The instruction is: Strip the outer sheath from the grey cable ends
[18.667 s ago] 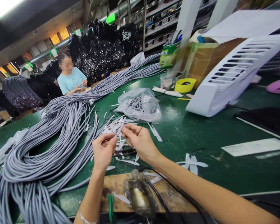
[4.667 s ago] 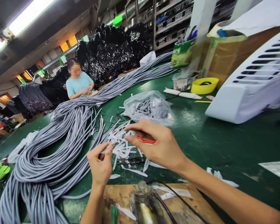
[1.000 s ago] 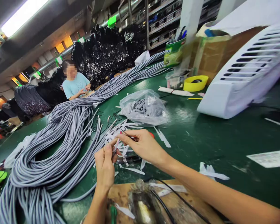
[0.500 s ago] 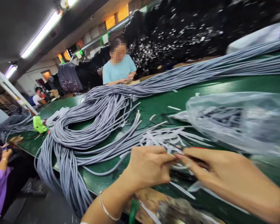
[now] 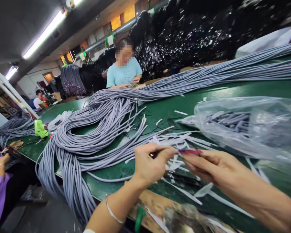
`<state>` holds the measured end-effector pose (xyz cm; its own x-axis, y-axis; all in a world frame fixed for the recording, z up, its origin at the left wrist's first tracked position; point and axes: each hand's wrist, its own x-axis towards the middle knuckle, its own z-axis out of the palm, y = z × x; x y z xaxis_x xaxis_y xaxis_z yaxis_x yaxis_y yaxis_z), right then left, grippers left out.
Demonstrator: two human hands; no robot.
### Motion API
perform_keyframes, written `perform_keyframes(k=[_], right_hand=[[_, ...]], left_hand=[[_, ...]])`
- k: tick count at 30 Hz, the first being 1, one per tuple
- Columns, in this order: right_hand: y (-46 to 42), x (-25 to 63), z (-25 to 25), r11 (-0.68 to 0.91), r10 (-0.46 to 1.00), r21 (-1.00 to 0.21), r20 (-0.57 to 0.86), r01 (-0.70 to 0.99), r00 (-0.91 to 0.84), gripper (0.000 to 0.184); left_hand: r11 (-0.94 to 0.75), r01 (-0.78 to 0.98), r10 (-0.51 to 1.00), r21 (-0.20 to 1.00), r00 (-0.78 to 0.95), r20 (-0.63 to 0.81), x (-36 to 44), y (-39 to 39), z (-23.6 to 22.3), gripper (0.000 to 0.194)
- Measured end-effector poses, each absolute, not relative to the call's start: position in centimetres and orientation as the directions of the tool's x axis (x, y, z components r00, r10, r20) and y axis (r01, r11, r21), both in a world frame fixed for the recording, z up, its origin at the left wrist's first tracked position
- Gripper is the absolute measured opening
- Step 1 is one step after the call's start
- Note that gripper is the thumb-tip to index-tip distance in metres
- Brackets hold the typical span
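My left hand is closed in a pinch on the end of a thin wire above the green table. My right hand is closed too, its fingertips pinching a short reddish wire end just right of the left hand's thumb. The two hands almost touch. Under them lie white paper strips and the loose ends of a big bundle of grey cables.
A clear plastic bag of grey pieces lies right of my hands. A wooden board sits at the near edge. A person in a light blue shirt works across the table; a purple-sleeved person is at left. A green tool lies far left.
The camera turned left during the last second, bringing the cable bundle and other workers into view. My hands have drawn slightly apart, and the reddish wire end now shows at my right fingertips.
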<state>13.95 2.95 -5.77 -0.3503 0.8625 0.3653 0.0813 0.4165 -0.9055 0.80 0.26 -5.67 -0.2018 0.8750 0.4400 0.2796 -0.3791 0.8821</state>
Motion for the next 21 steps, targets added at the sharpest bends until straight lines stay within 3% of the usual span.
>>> perform_keyframes(k=[2, 4, 10, 13, 17, 21], right_hand=[[2.4, 13.6, -5.8, 0.46, 0.852, -0.873, 0.383, 0.163, -0.356, 0.047], [2.1, 13.7, -5.6, 0.527, 0.837, -0.821, 0.458, 0.22, -0.298, 0.044], [3.1, 15.5, -4.3, 0.665, 0.734, -0.654, 0.662, 0.361, -0.152, 0.023], [4.1, 16.3, -4.1, 0.641, 0.755, -0.675, 0.639, 0.365, -0.145, 0.026], [5.6, 16.5, -4.5, 0.554, 0.833, -0.77, 0.511, 0.318, -0.212, 0.034], [5.9, 16.0, -4.8, 0.536, 0.843, -0.78, 0.472, 0.323, -0.259, 0.035]], left_hand=[[-0.319, 0.235, 0.875, 0.918, -0.299, 0.38, 1.3, 0.8, -5.9, 0.021], [-0.301, 0.274, 0.884, 0.914, -0.28, 0.375, 1.5, 1.0, -5.9, 0.021], [-0.465, 0.503, 0.877, 0.729, 0.147, 0.458, 0.5, 1.1, -5.3, 0.022], [-0.547, 0.492, 0.837, 0.677, 0.307, 0.453, 0.3, 0.9, -5.3, 0.026], [-0.521, 0.47, 0.85, 0.712, 0.21, 0.483, 0.3, 0.8, -5.5, 0.03], [-0.424, 0.446, 0.888, 0.788, 0.035, 0.458, 0.1, 1.0, -5.8, 0.037]])
